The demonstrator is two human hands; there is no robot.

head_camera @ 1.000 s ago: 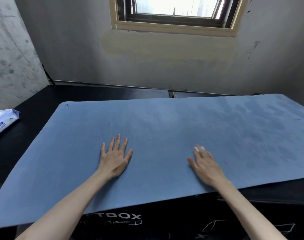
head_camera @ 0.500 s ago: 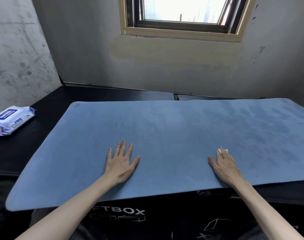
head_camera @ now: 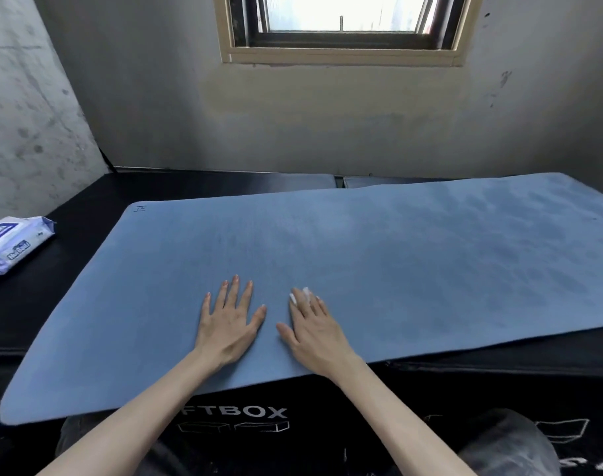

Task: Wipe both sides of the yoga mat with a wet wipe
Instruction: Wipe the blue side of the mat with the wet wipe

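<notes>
Change: the right hand (head_camera: 315,329) has slid left along the mat and now lies just beside the left hand (head_camera: 229,324), which stays put.
Left hand: flat on the mat, fingers straight and spread.
Right hand: fingers straight, pressing the wipe (head_camera: 301,297) to the mat.
Wipe: mostly hidden; only white scraps show at the fingertips.
Mat (head_camera: 396,255): blue, spread over the black table (head_camera: 70,269); right end cut off.
Wipe pack (head_camera: 13,243): far left, partly cut off.
</notes>
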